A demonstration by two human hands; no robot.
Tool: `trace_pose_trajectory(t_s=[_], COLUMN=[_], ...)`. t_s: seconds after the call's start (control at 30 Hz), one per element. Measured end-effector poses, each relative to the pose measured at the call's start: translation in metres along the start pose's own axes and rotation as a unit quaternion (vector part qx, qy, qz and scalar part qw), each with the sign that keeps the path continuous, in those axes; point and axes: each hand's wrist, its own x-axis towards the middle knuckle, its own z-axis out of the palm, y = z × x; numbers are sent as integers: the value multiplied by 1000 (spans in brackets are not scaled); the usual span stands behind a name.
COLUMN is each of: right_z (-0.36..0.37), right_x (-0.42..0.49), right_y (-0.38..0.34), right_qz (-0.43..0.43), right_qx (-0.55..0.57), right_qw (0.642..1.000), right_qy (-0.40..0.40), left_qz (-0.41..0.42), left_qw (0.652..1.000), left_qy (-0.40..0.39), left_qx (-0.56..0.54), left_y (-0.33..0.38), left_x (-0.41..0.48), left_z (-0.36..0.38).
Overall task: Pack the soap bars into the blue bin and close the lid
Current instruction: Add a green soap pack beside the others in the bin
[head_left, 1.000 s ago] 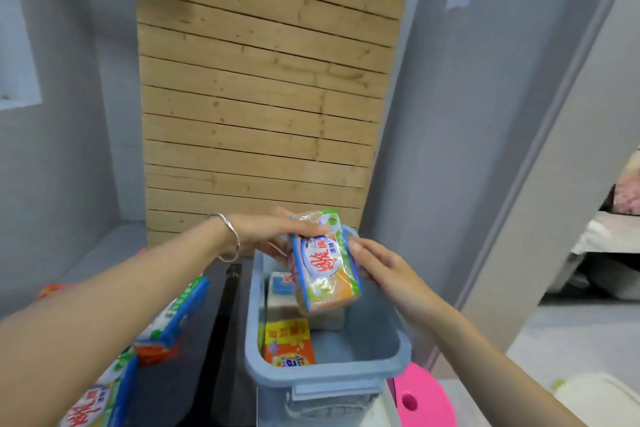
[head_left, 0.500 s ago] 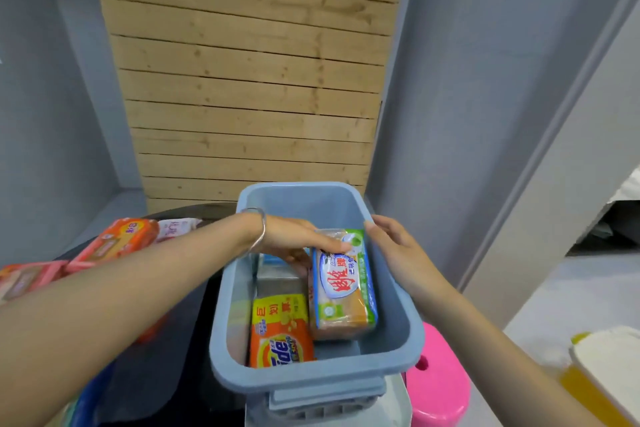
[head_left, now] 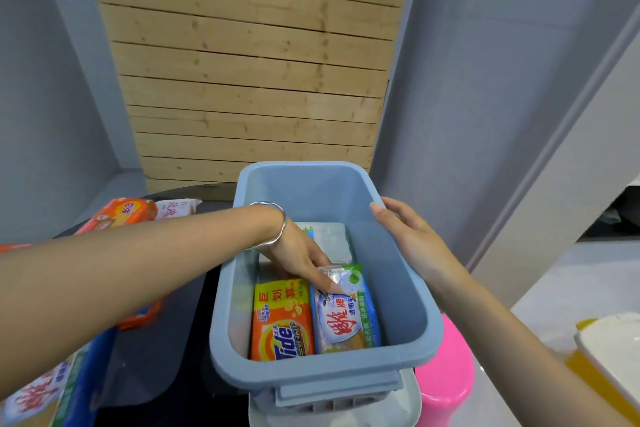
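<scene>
Plastic blue bin (head_left: 311, 191) | left hand (head_left: 298, 253) grip spread on crinkly soap bar (head_left: 346, 319) | right hand (head_left: 412, 243) grip clasps rim

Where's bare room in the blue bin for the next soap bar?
Bare: far-right corner of the blue bin, bordered by the pale bars, the green bar and the right wall. Crowded: near end, Tide bar and green bar side by side, left hand over the middle. Right hand grips the right rim.

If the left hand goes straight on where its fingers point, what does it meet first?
The left hand would meet the blue-and-green soap bar in the blue bin; they seem to touch, though depth is unclear.
</scene>
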Motion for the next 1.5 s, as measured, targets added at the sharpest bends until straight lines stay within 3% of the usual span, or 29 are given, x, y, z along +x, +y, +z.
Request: trace_pose_trajectory(t_s=[0.4, 0.67, 0.77, 0.9, 1.2, 1.27, 1.37, 1.5], right_z=[-2, -1, 7, 39, 168, 197, 235, 264], right_x=[4, -17, -28, -47, -69, -69, -65, -54], right_y=[3, -13, -31, -58, -71, -65, -52, -28], right_qz=[2, 5, -47, -141, -252, -206, -66, 57], right_qx=[4, -18, -42, -84, -249, -243, -169, -112], right_qw=[1000, 1000, 998, 986, 929, 936, 964, 980], right_qy=[-7, -25, 3, -21, -111, -146, -196, -153], left_qz=[22, 113, 155, 189, 95, 78, 68, 46], left_qw=[999, 972, 938, 890, 809, 793, 781, 793], left_qy=[-7, 193, 299, 396, 528, 541, 533, 511], left_qx=[-43, -69, -81, -125, -238, -270, -319, -327], left_y=[-1, 0, -14, -55, -203, -226, -244, -246], left_x=[2, -45, -79, -126, -199, -199, -187, -155], left_z=[1, 0, 2, 18, 86, 100, 116, 124])
